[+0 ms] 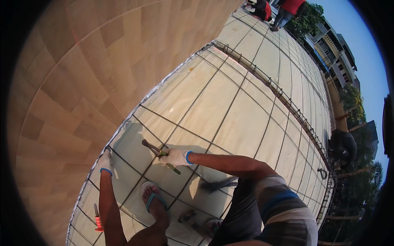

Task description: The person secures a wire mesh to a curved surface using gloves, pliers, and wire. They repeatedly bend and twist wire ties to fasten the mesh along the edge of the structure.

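Observation:
My right hand (176, 157), in a white knit glove with a blue cuff, is closed around green-handled pincers (152, 148). Their metal jaws point up and left, above the steel bar grid (207, 146). My left hand (105, 160), gloved the same way, is at the grid's left edge beside the wall. Its fingers look closed on the end of a steel bar (126, 163), though the fingertips are partly hidden. My sandalled foot (152, 197) stands among the bars, between and below my hands.
A tall tan tiled wall (82, 86) rises on the left. Beside my left forearm lies a red-handled tool (98, 223). A raised rebar cage (262, 76) crosses the pale sheeting. Two people (283, 14) work at the far end. A dark rounded object (342, 146) sits at the right edge.

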Action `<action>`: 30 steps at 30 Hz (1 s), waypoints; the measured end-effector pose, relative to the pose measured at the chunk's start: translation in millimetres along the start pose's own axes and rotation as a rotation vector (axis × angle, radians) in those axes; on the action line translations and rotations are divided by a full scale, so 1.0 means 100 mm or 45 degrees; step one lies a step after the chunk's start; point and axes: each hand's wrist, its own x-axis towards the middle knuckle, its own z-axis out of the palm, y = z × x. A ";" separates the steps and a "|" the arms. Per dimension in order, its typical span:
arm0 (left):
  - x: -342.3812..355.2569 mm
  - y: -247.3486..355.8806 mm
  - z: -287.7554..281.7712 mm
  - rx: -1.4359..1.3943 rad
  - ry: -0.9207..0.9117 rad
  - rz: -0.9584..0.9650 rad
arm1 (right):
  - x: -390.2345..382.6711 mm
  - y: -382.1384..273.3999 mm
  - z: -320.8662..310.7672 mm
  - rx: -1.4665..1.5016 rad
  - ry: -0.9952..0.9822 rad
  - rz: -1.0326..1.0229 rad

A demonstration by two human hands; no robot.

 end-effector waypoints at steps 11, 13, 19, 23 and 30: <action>-0.52 0.40 0.09 0.680 0.262 0.287 | 0.83 -0.76 0.93 0.201 -0.121 -0.060; -0.68 0.49 0.16 0.732 0.252 0.206 | 0.90 -0.78 1.07 0.328 -0.155 -0.020; -0.52 0.36 -0.02 0.128 0.167 0.148 | 1.32 -0.88 1.43 0.265 -0.040 -0.131; -0.47 0.24 0.08 0.326 0.219 0.127 | 1.48 -0.74 1.37 0.056 -0.099 -0.110; -0.30 0.24 -0.01 0.386 0.177 0.069 | 1.48 -0.86 1.36 -0.122 -0.208 -0.197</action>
